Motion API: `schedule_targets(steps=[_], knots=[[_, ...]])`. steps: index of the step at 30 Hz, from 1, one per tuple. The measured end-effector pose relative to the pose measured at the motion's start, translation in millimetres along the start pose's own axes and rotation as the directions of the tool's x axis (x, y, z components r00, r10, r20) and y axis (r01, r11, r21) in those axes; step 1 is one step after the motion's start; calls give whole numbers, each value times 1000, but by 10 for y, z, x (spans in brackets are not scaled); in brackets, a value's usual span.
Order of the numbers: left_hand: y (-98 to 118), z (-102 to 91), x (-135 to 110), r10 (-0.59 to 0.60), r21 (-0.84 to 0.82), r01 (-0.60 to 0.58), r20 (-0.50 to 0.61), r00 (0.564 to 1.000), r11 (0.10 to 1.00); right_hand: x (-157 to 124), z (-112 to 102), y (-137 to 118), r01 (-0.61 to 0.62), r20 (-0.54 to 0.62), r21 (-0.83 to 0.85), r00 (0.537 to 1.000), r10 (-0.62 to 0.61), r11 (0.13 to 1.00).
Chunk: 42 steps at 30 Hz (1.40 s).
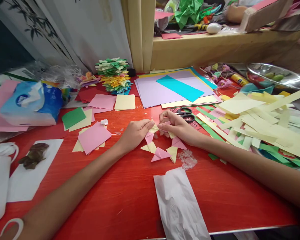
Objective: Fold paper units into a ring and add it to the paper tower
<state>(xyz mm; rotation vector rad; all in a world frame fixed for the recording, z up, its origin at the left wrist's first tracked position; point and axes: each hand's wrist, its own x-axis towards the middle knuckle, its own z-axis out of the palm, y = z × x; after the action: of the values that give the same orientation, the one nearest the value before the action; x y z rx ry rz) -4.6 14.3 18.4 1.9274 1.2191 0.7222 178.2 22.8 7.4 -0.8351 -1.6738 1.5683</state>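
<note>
Both my hands meet over the middle of the red table (pixel 120 196). My left hand (pixel 135 132) is curled, its fingertips pinching a small folded yellow paper piece (pixel 154 128). Against it my right hand (pixel 176 126) pinches a pink folded piece (pixel 164 124), so the two pieces touch between my fingertips. Just below my hands lie several folded pink and yellow triangles (pixel 162 152). A loose pink triangle (pixel 149 137) hangs under my left fingers.
Black scissors (pixel 186 113) lie behind my right hand. Purple and teal sheets (pixel 174 87) are at the back, cut paper strips (pixel 262 126) to the right, pink and green squares (pixel 90 130) and a tissue pack (pixel 31 105) to the left. A white paper bag (pixel 179 205) lies near the front edge.
</note>
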Motion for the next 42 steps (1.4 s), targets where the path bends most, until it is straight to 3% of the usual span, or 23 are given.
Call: schedule_targets(steps=[5,13,26,29,31,33,37,39,42], knots=[[0,-4,4,23,54,-24,26,999,998,4,5,-4,11,47,-19,999,-10,1000],[-14,-4,20,13,0,-13,44,999,1000,6,10,-4,-4,2,-13,1000,4,1000],[-5,1,17,4,86,-10,71,998,996,-14,38,-29,11,30,-14,999,-11,1000],[-23,4,21,9,12,-10,85,996,1000,-8,37,-50,-14,31,-3,999,14,1000],[-50,12,35,15,-125,-4,88,996,992,8,27,-60,-44,15,51,999,43,998],[-90,18,59,4,-298,6,34,999,955,33,3,-61,-82,-51,161,995,92,984],[-184,-4,122,-82,-552,-60,-229,970,832,87,-71,-35,-40,-140,394,985,103,918],[-221,-33,147,-132,-624,-115,-336,933,773,102,-97,-16,13,-151,435,987,58,900],[-252,-66,172,-181,-680,-157,-399,899,716,103,-83,2,22,-141,403,989,39,915]])
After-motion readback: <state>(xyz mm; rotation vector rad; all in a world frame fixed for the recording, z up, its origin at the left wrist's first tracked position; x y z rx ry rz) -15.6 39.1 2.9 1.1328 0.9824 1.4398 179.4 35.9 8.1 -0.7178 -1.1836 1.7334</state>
